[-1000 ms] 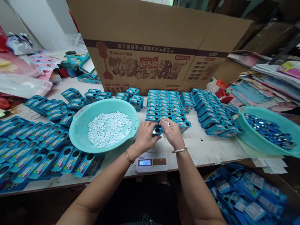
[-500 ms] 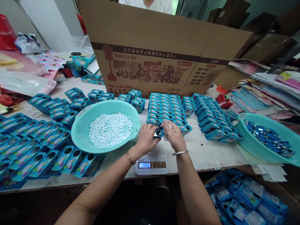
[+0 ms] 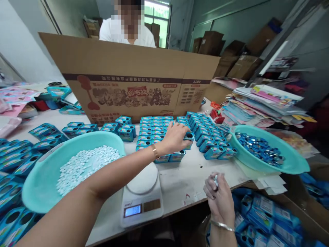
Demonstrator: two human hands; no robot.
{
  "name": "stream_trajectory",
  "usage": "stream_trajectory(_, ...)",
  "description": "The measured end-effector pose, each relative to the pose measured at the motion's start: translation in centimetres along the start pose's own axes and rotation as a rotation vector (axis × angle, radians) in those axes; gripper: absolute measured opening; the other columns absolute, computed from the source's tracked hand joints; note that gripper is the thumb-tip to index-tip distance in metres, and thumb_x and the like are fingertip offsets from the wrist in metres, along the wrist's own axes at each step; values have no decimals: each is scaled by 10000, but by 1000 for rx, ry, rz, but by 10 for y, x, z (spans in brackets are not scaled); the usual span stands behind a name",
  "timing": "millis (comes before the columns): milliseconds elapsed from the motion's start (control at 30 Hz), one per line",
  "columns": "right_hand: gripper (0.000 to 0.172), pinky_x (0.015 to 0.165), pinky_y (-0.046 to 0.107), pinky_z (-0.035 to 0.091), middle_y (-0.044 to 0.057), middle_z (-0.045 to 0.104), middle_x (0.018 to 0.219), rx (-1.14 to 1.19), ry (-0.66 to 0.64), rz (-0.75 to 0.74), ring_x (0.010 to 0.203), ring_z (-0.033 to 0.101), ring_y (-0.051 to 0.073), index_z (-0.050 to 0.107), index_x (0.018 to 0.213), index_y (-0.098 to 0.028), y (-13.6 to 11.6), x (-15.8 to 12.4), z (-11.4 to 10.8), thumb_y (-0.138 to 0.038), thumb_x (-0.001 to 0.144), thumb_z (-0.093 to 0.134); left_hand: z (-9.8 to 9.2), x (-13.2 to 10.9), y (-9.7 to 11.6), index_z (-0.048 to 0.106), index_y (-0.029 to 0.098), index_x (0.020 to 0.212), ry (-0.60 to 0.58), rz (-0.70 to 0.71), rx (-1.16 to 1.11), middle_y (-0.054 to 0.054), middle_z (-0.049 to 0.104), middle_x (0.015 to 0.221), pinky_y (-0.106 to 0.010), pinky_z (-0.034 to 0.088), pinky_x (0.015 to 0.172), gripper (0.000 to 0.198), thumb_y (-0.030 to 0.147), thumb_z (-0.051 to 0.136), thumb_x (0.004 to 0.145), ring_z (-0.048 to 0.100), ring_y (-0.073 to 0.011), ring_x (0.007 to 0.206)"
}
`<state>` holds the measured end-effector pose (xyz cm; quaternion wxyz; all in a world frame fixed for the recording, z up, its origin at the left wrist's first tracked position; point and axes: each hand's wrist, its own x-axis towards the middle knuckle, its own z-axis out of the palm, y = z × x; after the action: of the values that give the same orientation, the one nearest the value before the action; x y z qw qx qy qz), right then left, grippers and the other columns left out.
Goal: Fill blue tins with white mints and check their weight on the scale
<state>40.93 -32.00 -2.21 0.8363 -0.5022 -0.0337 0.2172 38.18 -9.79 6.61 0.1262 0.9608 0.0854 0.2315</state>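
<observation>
My left hand point(image 3: 175, 136) reaches across the table and grips a small blue candy box point(image 3: 189, 136) with a round hole in its top. It is beside rows of similar blue boxes point(image 3: 146, 133). My right hand point(image 3: 218, 190) is raised over the table's front edge, its fingers curled around a few small white candies point(image 3: 216, 179). A white digital scale point(image 3: 142, 185) stands below my left forearm with a bare platform; its lit digits are hard to read. The turquoise basin point(image 3: 33, 181) at left holds loose white candies point(image 3: 84, 164), partly hidden by my forearm.
At right, another turquoise basin point(image 3: 295, 168) holds shiny blue-and-silver pieces. Blue boxes point(image 3: 15, 157) crowd the left side; more lie in a carton point(image 3: 267, 216) below the table. A large cardboard sheet point(image 3: 133, 61) stands behind, with a person point(image 3: 105, 31) beyond. Papers point(image 3: 262, 99) are stacked right.
My left hand has carried the box from above the scale to the rows at the back right. My right hand has pulled away, right and nearer. The view has swung right and up.
</observation>
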Motion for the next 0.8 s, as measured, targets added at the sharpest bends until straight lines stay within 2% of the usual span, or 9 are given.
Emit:
stream_trajectory(100,376,301,136,276,-70,408,506,19,4,31,372,306,42,654,759,-210,10,8,-36,-538,680,818,43,55,-8,639,181,1087,-85,20,138,-99,680,1082,-599,272,1134,319,393,656,850,548,-310,1151)
stream_trajectory(200,361,270,157,230,-69,403,478,41,-15,61,339,284,56,645,754,-228,27,23,-77,-562,718,777,88,88,-21,651,138,1047,-166,42,242,-136,690,1060,-633,246,1140,284,317,662,826,555,-330,1145)
stream_trajectory(267,397,248,163,180,-82,375,445,78,-9,81,310,234,53,627,723,-231,35,32,-100,-593,686,787,113,98,-29,663,122,1001,-188,60,259,-148,696,1033,-637,231,1146,242,244,679,793,557,-338,1144)
stream_trajectory(333,439,238,162,167,-94,352,428,106,34,91,295,207,45,607,694,-227,37,37,-111,-612,641,810,129,101,-34,660,106,1015,-197,68,271,-160,691,1046,-630,221,1154,241,170,661,783,555,-338,1155)
stream_trajectory(433,449,254,159,238,-92,378,459,80,86,119,313,257,43,606,716,-215,28,32,-102,-609,647,811,130,98,-31,550,78,1264,-172,61,272,-195,617,1243,-608,183,1178,488,133,640,788,482,-342,1268)
stream_trajectory(533,359,327,136,317,-85,409,530,47,64,147,388,331,42,607,782,-209,10,15,-72,-513,735,793,94,78,-28,340,79,1453,-83,53,235,-214,491,1405,-597,140,1197,768,281,697,803,364,-358,1378)
stream_trajectory(633,353,350,127,301,-87,372,532,89,24,168,415,310,43,554,729,-198,-1,1,-40,-469,775,775,24,28,-39,324,150,1465,-32,7,157,-173,486,1406,-577,194,1184,776,430,675,832,391,-347,1355)
stream_trajectory(700,365,345,136,282,-85,346,507,110,-10,241,411,287,50,541,712,-194,0,-5,-20,-488,825,725,-32,-30,-45,325,189,1470,-32,-15,91,-154,490,1401,-527,299,1149,746,464,646,854,431,-326,1325)
stream_trajectory(800,385,330,148,268,-82,325,481,107,-73,360,398,265,55,529,691,-190,13,-15,9,-499,860,684,-110,-146,-37,326,216,1475,-24,-102,74,-142,487,1407,-487,390,1098,760,501,655,852,457,-316,1301)
